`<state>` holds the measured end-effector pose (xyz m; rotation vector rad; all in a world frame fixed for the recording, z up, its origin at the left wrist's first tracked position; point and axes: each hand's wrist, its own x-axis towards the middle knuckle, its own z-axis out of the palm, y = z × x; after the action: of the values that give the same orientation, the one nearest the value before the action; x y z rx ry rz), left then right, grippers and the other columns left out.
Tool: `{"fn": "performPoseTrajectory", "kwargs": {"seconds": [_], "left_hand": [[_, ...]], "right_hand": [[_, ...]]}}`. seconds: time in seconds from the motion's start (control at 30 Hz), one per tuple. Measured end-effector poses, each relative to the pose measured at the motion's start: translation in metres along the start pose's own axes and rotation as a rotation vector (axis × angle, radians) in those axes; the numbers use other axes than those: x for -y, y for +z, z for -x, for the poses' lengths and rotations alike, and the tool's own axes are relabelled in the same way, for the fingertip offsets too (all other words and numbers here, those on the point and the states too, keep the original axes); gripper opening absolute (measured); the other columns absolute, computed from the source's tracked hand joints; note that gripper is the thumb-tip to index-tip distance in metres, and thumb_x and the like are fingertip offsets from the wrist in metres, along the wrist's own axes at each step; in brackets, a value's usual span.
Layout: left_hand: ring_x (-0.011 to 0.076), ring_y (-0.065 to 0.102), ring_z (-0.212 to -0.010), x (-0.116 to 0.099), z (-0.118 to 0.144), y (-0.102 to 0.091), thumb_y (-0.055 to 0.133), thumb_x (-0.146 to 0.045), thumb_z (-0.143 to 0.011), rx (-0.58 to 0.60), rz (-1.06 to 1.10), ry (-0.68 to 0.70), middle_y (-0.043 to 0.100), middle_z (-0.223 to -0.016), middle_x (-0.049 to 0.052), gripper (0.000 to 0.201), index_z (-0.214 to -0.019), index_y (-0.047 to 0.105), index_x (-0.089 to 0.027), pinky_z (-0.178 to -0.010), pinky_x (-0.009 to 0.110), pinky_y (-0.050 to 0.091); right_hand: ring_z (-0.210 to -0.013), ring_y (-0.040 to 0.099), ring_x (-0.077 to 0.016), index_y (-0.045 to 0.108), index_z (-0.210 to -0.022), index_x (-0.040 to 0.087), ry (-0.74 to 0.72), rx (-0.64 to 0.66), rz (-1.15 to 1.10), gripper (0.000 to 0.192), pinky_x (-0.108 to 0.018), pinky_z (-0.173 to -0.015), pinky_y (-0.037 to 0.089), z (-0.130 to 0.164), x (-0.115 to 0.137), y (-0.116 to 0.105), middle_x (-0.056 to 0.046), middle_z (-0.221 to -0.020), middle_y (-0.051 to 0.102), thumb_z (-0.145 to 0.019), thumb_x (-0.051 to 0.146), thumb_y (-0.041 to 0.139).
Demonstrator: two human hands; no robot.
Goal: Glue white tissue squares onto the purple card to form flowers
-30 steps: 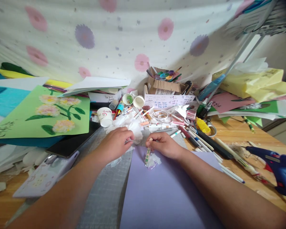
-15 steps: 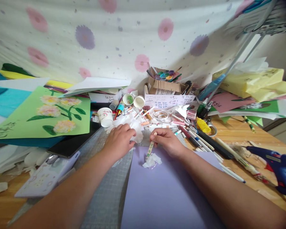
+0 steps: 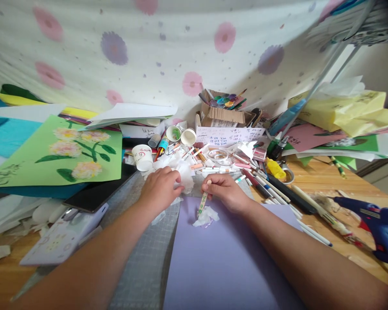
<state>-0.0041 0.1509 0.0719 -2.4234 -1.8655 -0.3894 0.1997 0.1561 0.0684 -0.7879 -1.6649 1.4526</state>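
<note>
My right hand (image 3: 226, 193) grips a short pencil-like stick (image 3: 203, 201) with green markings, its tip pressed into a small crumpled white tissue wad (image 3: 207, 215) on a lilac paper sheet (image 3: 223, 262). My left hand (image 3: 161, 188) rests on a pile of white tissue pieces (image 3: 183, 172) just left of the sheet's far corner, fingers curled onto the tissue. A grey gridded cutting mat (image 3: 148, 258) lies under both.
A green sheet with tissue flowers (image 3: 58, 153) lies at the left, a phone (image 3: 93, 196) beside it. Paper cups (image 3: 142, 157), pens and markers (image 3: 265, 185), tape rolls (image 3: 218, 155) and a cardboard box (image 3: 223, 114) crowd the back. A blue glue gun (image 3: 373, 221) lies right.
My left hand has moved forward from the sheet's corner onto the tissue pile. My right hand has tilted the stick a little and shifted slightly with the wad.
</note>
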Motion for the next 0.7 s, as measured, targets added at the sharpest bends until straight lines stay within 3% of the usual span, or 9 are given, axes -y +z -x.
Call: {"fn": "performPoseTrajectory", "kwargs": {"seconds": [0.17, 0.3, 0.53, 0.7], "left_hand": [[0.0200, 0.055, -0.082, 0.001, -0.001, -0.002, 0.055, -0.021, -0.079, -0.012, 0.024, 0.018, 0.059, -0.082, 0.003, 0.012, -0.076, 0.067, -0.022, -0.071, 0.030, 0.038], [0.0190, 0.056, -0.080, 0.004, 0.001, -0.010, 0.052, -0.026, -0.083, -0.037, 0.084, 0.022, 0.059, -0.083, 0.003, 0.018, -0.077, 0.068, -0.021, -0.069, 0.029, 0.039], [0.0175, 0.057, -0.079, 0.013, 0.002, -0.012, 0.052, -0.031, -0.082, -0.071, 0.251, -0.024, 0.060, -0.084, 0.002, 0.019, -0.078, 0.068, -0.021, -0.069, 0.028, 0.041], [0.0153, 0.056, -0.076, 0.009, 0.008, -0.025, 0.051, -0.030, -0.081, -0.095, 0.394, 0.011, 0.061, -0.082, 0.001, 0.018, -0.075, 0.065, -0.020, -0.068, 0.026, 0.041]], "right_hand": [[-0.051, 0.048, -0.0103, 0.060, -0.064, 0.015, 0.040, 0.158, -0.016, 0.027, -0.024, -0.053, 0.037, 0.004, 0.005, 0.004, 0.002, -0.053, 0.053, -0.074, 0.038, 0.067], [-0.052, 0.047, -0.0096, 0.058, -0.064, 0.015, 0.057, 0.272, 0.065, 0.026, -0.023, -0.053, 0.038, 0.005, 0.006, 0.008, 0.003, -0.055, 0.052, -0.076, 0.036, 0.065], [-0.053, 0.046, -0.0100, 0.056, -0.062, 0.015, 0.028, 0.160, 0.181, 0.026, -0.023, -0.052, 0.038, 0.001, -0.001, 0.002, 0.002, -0.055, 0.053, -0.080, 0.035, 0.059], [-0.052, 0.044, -0.0097, 0.056, -0.061, 0.016, 0.029, 0.120, 0.198, 0.026, -0.022, -0.051, 0.036, -0.002, -0.004, -0.001, 0.003, -0.053, 0.051, -0.079, 0.034, 0.059]]}}
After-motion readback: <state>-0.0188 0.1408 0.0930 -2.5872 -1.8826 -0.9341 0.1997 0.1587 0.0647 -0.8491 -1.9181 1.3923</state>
